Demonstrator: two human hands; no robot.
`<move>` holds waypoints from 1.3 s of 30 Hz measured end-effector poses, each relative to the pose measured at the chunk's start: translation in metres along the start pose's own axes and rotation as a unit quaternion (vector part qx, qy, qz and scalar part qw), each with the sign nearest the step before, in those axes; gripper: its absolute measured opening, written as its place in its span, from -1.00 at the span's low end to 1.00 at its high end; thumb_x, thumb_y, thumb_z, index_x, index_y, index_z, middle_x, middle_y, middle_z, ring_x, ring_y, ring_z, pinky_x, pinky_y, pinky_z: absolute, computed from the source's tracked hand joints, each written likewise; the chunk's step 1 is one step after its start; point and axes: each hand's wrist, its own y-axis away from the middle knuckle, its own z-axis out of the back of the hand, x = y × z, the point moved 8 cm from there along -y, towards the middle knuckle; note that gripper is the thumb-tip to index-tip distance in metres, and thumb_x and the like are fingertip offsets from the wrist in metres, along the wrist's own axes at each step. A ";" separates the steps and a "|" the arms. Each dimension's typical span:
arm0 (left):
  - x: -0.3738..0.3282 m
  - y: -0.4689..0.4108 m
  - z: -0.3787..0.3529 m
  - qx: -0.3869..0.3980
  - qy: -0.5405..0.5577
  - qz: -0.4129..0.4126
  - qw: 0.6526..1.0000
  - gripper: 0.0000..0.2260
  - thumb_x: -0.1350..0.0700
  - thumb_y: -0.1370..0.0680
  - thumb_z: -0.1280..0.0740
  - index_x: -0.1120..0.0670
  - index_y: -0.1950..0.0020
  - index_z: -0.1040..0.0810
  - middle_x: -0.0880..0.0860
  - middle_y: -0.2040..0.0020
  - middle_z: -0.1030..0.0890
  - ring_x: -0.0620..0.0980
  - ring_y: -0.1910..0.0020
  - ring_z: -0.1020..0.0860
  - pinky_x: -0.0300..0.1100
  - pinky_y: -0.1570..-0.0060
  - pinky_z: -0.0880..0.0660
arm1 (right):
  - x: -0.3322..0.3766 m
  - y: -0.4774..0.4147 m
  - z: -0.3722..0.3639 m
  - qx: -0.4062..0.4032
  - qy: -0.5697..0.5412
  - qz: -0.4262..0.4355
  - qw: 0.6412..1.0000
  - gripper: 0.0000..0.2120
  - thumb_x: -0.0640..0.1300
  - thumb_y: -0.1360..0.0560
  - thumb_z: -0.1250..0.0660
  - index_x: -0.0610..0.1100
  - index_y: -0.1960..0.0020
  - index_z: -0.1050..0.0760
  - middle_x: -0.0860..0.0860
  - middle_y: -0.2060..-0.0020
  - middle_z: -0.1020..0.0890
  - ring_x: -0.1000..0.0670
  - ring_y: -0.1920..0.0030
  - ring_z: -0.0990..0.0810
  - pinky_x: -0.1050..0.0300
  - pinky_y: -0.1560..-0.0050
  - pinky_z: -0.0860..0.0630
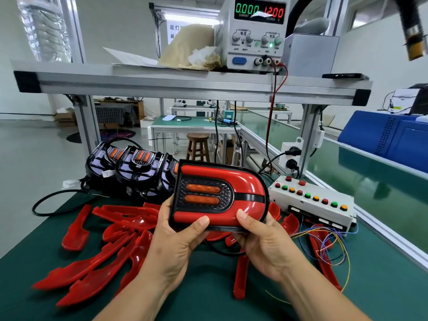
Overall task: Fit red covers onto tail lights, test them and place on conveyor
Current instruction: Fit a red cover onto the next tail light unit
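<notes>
I hold a tail light point(217, 195) above the green bench, face toward me, with a red U-shaped cover on its black housing and two amber strips in the middle. My left hand point(178, 239) grips its lower left edge, thumb on the red cover. My right hand point(261, 239) grips the lower right edge, thumb pressed on the cover. Several loose red covers point(104, 256) lie scattered on the mat below. Several uncovered black tail lights point(132, 167) with cables stand behind at the left.
A white test box point(312, 202) with red, green and yellow buttons and coloured wires sits at the right. The green conveyor belt point(370, 181) runs along the far right. A power supply point(254, 33) reading 0.000 and 12.00 stands on the overhead shelf.
</notes>
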 end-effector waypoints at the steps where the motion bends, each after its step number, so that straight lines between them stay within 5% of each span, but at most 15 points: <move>1: 0.000 0.000 0.001 0.006 0.004 0.004 1.000 -0.40 0.16 -0.22 -0.61 -0.22 -0.19 -0.55 0.08 -0.14 -0.68 0.09 -0.10 -0.67 -0.17 0.11 -0.62 | 0.000 0.000 0.000 0.008 -0.012 -0.011 1.000 -0.57 -0.16 -0.29 -0.58 -0.19 -0.13 -0.61 -0.23 -0.07 -0.67 -0.14 -0.01 -0.69 0.09 0.08 -0.62; 5: -0.001 -0.003 0.007 0.025 0.031 0.036 0.999 -0.54 0.11 -0.33 -0.53 -0.18 -0.19 -0.57 0.08 -0.15 -0.68 0.06 -0.04 -0.68 -0.15 0.16 -0.62 | -0.004 -0.003 0.009 -0.008 0.000 -0.043 0.999 -0.60 0.06 -0.45 -0.39 -0.21 -0.14 -0.63 -0.26 -0.13 -0.64 -0.16 -0.04 -0.68 0.03 -0.01 -0.63; 11: 0.000 -0.008 0.011 0.018 0.008 0.049 0.999 -0.68 0.06 -0.53 -0.26 -0.04 -0.28 -0.53 0.10 -0.13 -0.68 0.04 0.05 -0.69 -0.16 0.23 -0.62 | -0.007 -0.005 0.020 -0.043 0.001 -0.048 0.998 -0.51 0.04 -0.42 -0.38 -0.25 -0.23 -0.56 -0.26 -0.08 -0.66 -0.17 0.04 -0.70 0.00 0.05 -0.65; 21: -0.007 -0.009 0.002 0.034 -0.026 0.026 0.999 -0.66 0.02 -0.53 -0.24 0.01 -0.28 -0.56 0.10 -0.15 -0.68 0.03 -0.02 -0.69 -0.20 0.20 -0.62 | -0.001 -0.008 0.019 -0.046 0.004 -0.011 0.999 -0.48 0.05 -0.35 -0.42 -0.26 -0.19 -0.57 -0.26 -0.04 -0.67 -0.17 0.09 -0.71 -0.13 -0.11 -0.58; 28: -0.009 -0.006 0.004 0.050 -0.030 0.043 0.997 -0.62 -0.11 -0.57 -0.15 -0.08 -0.32 -0.56 0.09 -0.22 -0.65 0.07 -0.10 -0.66 -0.17 0.10 -0.62 | 0.006 -0.007 0.017 -0.028 -0.015 0.000 1.000 -0.63 0.06 -0.41 -0.38 -0.17 -0.07 -0.67 -0.23 -0.05 -0.67 -0.15 0.02 -0.70 -0.02 0.02 -0.65; 32: -0.018 -0.006 0.007 0.042 -0.062 0.011 0.997 -0.66 -0.06 -0.59 -0.13 -0.09 -0.19 -0.64 0.09 -0.18 -0.66 0.03 -0.10 -0.66 -0.21 0.09 -0.61 | 0.002 -0.007 0.015 -0.005 -0.007 -0.016 1.000 -0.58 0.06 -0.49 -0.30 -0.22 -0.16 -0.62 -0.27 -0.14 -0.62 -0.20 -0.11 -0.65 -0.05 -0.09 -0.61; 39: -0.019 -0.008 0.010 0.025 -0.032 0.050 0.998 -0.63 -0.07 -0.54 -0.18 0.02 -0.21 -0.64 0.14 -0.18 -0.66 0.12 -0.11 -0.66 -0.14 0.10 -0.63 | 0.007 -0.008 0.015 0.001 -0.005 0.005 1.000 -0.56 0.07 -0.44 -0.34 -0.21 -0.16 -0.62 -0.27 -0.12 -0.63 -0.19 -0.05 -0.68 -0.05 -0.05 -0.63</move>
